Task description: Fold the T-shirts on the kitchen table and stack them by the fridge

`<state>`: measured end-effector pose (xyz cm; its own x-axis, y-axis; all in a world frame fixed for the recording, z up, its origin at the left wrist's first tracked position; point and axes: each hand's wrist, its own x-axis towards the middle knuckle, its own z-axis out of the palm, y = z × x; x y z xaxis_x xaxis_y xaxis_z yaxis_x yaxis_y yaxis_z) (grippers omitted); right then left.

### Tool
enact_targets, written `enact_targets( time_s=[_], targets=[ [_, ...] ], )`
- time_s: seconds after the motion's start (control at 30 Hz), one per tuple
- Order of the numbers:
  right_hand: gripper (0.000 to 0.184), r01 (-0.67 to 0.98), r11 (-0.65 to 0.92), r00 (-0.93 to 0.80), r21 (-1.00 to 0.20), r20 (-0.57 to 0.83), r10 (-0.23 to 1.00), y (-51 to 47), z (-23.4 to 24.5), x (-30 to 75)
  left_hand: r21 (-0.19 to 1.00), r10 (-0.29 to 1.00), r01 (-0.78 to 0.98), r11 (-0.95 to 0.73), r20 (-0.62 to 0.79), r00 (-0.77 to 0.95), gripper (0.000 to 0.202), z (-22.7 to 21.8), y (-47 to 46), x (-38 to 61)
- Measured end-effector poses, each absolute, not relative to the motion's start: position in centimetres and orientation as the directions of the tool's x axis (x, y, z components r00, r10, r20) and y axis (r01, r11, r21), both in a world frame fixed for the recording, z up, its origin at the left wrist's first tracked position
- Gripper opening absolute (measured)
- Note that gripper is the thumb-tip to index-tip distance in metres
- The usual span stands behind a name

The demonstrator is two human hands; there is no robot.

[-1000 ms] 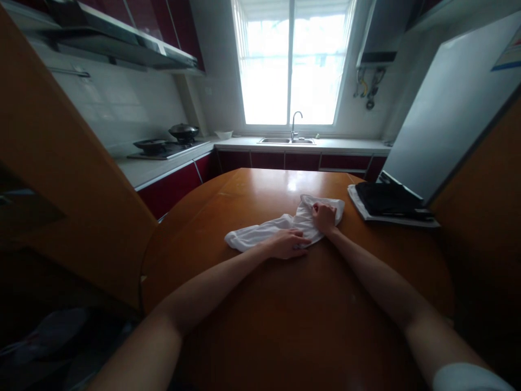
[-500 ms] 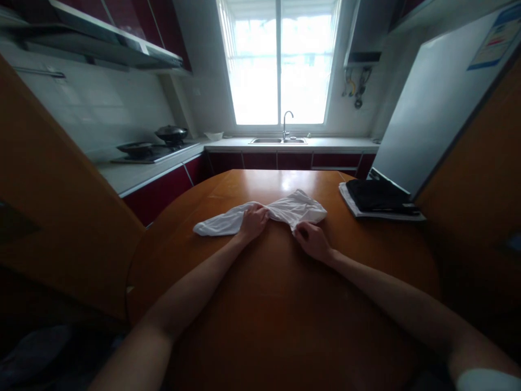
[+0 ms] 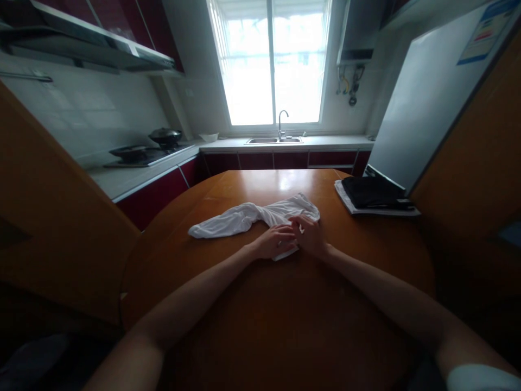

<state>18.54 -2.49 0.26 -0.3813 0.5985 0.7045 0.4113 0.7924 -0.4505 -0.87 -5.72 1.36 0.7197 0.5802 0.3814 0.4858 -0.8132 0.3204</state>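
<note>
A crumpled white cloth garment [image 3: 230, 221] lies across the wooden table, its narrow end to the left and its wider, bunched part to the right. My left hand [image 3: 277, 241] is closed over the near side of the cloth, where a small flap shows beneath the fingers. Right beside it, my right hand [image 3: 310, 236] pinches the garment's right part with curled fingers. The two hands nearly touch, and they hide some of the fabric. What kind of garment it is I cannot make out.
A folded black garment [image 3: 376, 193] rests on a white folded cloth [image 3: 345, 202] at the table's right edge. Beyond the wooden table [image 3: 260, 315] are a counter with a sink [image 3: 264, 140], a stove with pans [image 3: 165, 136] at left, and a refrigerator [image 3: 423, 103] at right.
My left hand has left the middle of the garment and moved right and nearer, beside my right hand. A flap of cloth now reaches toward me. The view has shifted slightly.
</note>
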Motion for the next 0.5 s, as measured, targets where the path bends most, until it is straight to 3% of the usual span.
enact_targets(
  time_s=[0.17,0.33,0.5],
  targets=[
    [0.033,0.621,0.568,-0.311,-0.540,0.495,0.811,4.1,-0.8,21.9,0.350,0.486,0.384,-0.854,0.277,0.829,0.038,1.9,-7.5,0.5],
    [0.034,0.562,0.578,-0.378,-0.591,0.438,0.816,7.2,-2.3,24.0,0.438,0.417,0.267,-0.858,0.293,0.861,0.037,2.0,-8.1,0.9],
    [0.029,0.537,0.502,-0.239,-0.678,0.449,0.861,8.3,-3.2,24.2,0.476,0.353,0.187,-0.859,0.287,0.890,0.046,1.8,-8.9,1.9]
  ],
)
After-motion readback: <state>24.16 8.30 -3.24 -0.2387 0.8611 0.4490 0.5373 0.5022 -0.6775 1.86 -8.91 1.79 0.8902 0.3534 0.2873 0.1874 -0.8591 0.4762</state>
